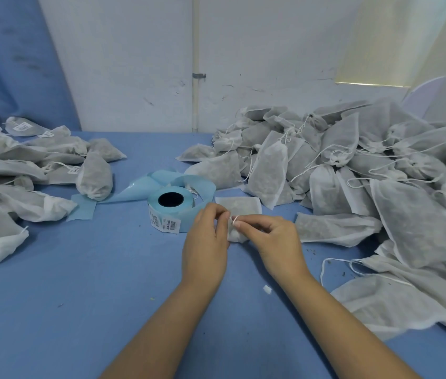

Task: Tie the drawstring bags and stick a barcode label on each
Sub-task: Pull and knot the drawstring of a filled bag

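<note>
The drawstring bag [241,206] lies on the table [79,283] between 2 hands. The left hand [206,239] and right hand [276,239] each pinch its white drawstring [234,220] at the gathered neck, probably mid-knot. The label roll [171,212] sits just beside it — handy for sticking. The unlabelled pile [353,173] is heaped to the right, the labelled pile [24,160] to the left.

Soft, even, cool light is filling the scene, giving everything a bluish cast. A brighter, yellowish patch is glowing on the wall [375,50] at the far right. Only faint shadows are lying on the worktop [79,296] beneath the bags [339,160]. The wide lens is tilting lines toward the edges, most at the far left curtain [11,64]. Detail is softening slightly toward the corners.
</note>
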The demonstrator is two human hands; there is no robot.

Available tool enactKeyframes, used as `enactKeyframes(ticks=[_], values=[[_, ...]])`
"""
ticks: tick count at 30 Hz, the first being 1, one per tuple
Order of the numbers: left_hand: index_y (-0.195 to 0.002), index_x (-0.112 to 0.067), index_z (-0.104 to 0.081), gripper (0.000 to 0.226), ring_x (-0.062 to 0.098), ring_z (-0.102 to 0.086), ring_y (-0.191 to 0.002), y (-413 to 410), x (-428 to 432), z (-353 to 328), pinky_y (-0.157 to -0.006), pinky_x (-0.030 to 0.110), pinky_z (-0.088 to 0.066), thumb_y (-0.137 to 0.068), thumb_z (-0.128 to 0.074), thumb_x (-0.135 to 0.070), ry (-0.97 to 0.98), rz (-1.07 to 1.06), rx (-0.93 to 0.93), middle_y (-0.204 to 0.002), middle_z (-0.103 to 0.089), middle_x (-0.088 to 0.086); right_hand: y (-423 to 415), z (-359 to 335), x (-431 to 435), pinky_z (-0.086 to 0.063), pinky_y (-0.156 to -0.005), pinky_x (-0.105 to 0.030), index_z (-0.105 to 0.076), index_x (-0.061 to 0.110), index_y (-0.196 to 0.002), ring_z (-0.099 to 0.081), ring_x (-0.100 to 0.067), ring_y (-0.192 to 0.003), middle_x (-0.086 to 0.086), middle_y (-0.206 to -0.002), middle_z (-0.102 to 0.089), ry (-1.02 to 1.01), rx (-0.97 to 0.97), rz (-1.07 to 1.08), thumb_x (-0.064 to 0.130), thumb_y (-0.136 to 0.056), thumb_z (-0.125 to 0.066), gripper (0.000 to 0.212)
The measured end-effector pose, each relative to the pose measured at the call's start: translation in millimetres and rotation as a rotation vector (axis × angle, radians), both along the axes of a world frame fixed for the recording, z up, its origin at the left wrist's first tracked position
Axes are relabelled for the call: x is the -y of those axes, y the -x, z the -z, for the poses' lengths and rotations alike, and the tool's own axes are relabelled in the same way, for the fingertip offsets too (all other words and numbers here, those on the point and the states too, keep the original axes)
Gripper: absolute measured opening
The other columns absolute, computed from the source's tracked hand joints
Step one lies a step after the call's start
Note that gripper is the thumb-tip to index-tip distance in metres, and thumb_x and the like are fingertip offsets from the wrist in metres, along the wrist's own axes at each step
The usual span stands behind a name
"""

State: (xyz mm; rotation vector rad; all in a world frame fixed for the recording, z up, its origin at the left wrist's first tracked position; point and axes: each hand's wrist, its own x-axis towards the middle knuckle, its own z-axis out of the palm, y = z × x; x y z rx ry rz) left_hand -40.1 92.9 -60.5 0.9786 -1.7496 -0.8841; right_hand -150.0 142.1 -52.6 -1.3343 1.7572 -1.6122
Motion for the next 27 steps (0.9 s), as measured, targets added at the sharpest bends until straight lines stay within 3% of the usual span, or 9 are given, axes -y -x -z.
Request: enactKeyframes(ticks=[2,4,7,9,12,16,19,21,27], values=[[-0.086,-0.023,-0.052,0.014,0.013,-0.058,-0.063,0.0,-1.3,-0.4,-0.058,0.015,-0.039,-0.098,-0.047,-0.023,0.044,-0.026,0.004,-0.083,-0.055,-0.004,-2.3,0.1,0.4,-0.044,-0.077,-0.011,-0.078,0.025,-0.081,-0.061,0.007,-0.082,0.020,-0.078,-0.072,-0.018,-0.122,0.043,0.018,-0.083,-0.071,0.011],[-0.086,-0.021,-0.053,0.013,0.008,-0.057,-0.056,1.3,-3.3,-1.3,-0.057,0.009,-0.039,-0.098,-0.048,-0.019,0.034,0.001,-0.029,-0.083,-0.057,-0.003,-5.6,0.2,-0.1,-0.041,-0.076,-0.013,-0.076,0.029,-0.077,-0.058,-0.001,-0.087,0.022,-0.074,-0.070,-0.039,-0.207,0.103,0.020,-0.083,-0.070,0.012],[-0.091,-0.017,-0.058,0.011,0.002,-0.052,-0.046,2.5,-4.9,-3.0,-0.051,0.009,-0.039,-0.098,-0.050,-0.017,-0.061,0.097,-0.117,-0.062,-0.061,-0.003,-11.3,1.0,0.1,-0.036,-0.072,-0.011,-0.068,0.022,-0.067,-0.051,-0.011,-0.092,0.017,-0.074,-0.064,-0.038,-0.243,0.191,0.019,-0.080,-0.069,0.013],[-0.089,-0.019,-0.060,0.013,0.006,-0.056,-0.048,1.9,-5.3,-4.2,-0.052,0.014,-0.044,-0.097,-0.050,-0.015,-0.130,0.158,-0.189,-0.060,-0.064,-0.006,-13.5,1.0,2.1,-0.038,-0.072,-0.010,-0.065,0.013,-0.068,-0.052,-0.005,-0.089,0.011,-0.088,-0.058,-0.027,-0.158,0.202,0.016,-0.078,-0.070,0.012],[-0.086,-0.017,-0.059,0.019,0.008,-0.067,-0.067,2.2,-4.8,-6.7,-0.058,0.016,-0.050,-0.097,-0.049,-0.006,-0.249,0.225,-0.354,-0.081,-0.071,-0.003,-13.0,-0.4,5.1,-0.039,-0.067,-0.003,-0.065,0.012,-0.069,-0.053,0.008,-0.074,-0.002,-0.101,-0.053,-0.053,0.106,0.146,0.009,-0.079,-0.069,0.011],[-0.085,-0.016,-0.057,0.018,0.000,-0.065,-0.068,3.0,-3.1,-6.8,-0.063,0.009,-0.046,-0.097,-0.049,-0.006,-0.218,0.240,-0.346,-0.077,-0.069,-0.007,-7.8,-3.4,2.8,-0.047,-0.069,-0.011,-0.063,0.005,-0.078,-0.063,-0.008,-0.075,-0.007,-0.085,-0.069,-0.052,0.438,-0.017,0.009,-0.087,-0.062,0.010],[-0.087,-0.014,-0.060,0.014,0.000,-0.065,-0.072,2.9,-1.4,-5.0,-0.067,0.009,-0.045,-0.097,-0.051,-0.010,-0.177,0.223,-0.297,-0.077,-0.069,-0.008,-6.7,-4.3,1.8,-0.045,-0.081,-0.026,-0.062,0.007,-0.079,-0.059,-0.018,-0.081,-0.009,-0.080,-0.065,-0.041,0.517,-0.074,0.011,-0.089,-0.058,0.012],[-0.088,-0.014,-0.061,0.012,0.000,-0.065,-0.073,2.7,-0.5,-4.4,-0.068,0.009,-0.045,-0.096,-0.052,-0.013,-0.158,0.210,-0.268,-0.079,-0.070,-0.005,-6.6,-5.6,2.7,-0.040,-0.080,-0.030,-0.061,0.006,-0.081,-0.052,-0.022,-0.082,-0.014,-0.082,-0.058,-0.024,0.540,-0.074,0.012,-0.090,-0.057,0.012],[-0.086,-0.019,-0.063,0.013,0.006,-0.058,-0.071,1.8,1.5,-3.2,-0.067,0.012,-0.044,-0.095,-0.054,-0.018,-0.134,0.189,-0.216,-0.072,-0.064,-0.008,-4.8,-7.6,3.0,-0.041,-0.059,-0.017,-0.065,0.012,-0.075,-0.057,-0.005,-0.061,0.001,-0.067,-0.064,0.021,0.633,-0.110,0.017,-0.093,-0.055,0.022]])
